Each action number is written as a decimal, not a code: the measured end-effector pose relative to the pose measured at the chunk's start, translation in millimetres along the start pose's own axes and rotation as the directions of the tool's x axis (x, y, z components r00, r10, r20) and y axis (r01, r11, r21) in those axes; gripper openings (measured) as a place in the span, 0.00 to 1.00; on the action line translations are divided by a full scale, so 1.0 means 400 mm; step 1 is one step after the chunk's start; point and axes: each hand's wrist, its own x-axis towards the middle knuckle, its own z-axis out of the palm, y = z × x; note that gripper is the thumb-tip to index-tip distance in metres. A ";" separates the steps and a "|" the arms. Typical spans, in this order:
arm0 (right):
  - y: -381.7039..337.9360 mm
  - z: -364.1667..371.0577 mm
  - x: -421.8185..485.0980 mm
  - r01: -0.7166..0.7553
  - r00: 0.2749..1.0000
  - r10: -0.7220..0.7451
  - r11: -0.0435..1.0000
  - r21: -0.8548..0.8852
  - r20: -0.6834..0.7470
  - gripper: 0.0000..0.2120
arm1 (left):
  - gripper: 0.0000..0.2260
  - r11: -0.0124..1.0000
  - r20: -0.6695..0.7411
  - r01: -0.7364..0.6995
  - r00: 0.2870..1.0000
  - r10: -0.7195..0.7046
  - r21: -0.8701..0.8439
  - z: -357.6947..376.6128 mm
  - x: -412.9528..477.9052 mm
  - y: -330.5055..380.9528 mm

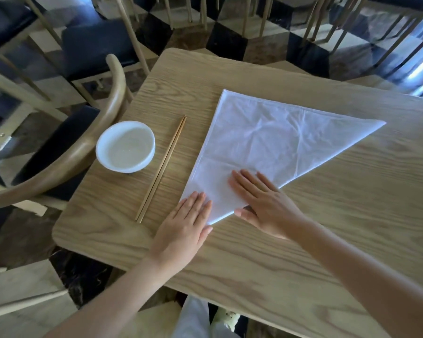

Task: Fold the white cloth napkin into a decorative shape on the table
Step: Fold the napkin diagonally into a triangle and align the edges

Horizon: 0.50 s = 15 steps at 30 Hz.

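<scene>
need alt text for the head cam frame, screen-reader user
Two bare hands, left hand and right hand, press flat on the near corner of a white cloth napkin folded into a triangle on a light wooden table. A white round bowl and wooden chopsticks lie left.

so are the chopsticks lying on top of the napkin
No, the chopsticks lie on bare table left of the napkin, between it and the bowl, not touching it.

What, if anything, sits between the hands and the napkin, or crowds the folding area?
Nothing visible. The left hand and right hand lie flat on the napkin. The chopsticks and bowl sit apart to its left on the table.
</scene>
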 end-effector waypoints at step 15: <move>0.079 -0.036 -0.102 -0.214 0.901 0.314 0.922 0.322 -0.300 0.19 | 0.06 0.914 0.254 0.272 0.947 -0.198 -0.302 -0.196 0.085 -0.098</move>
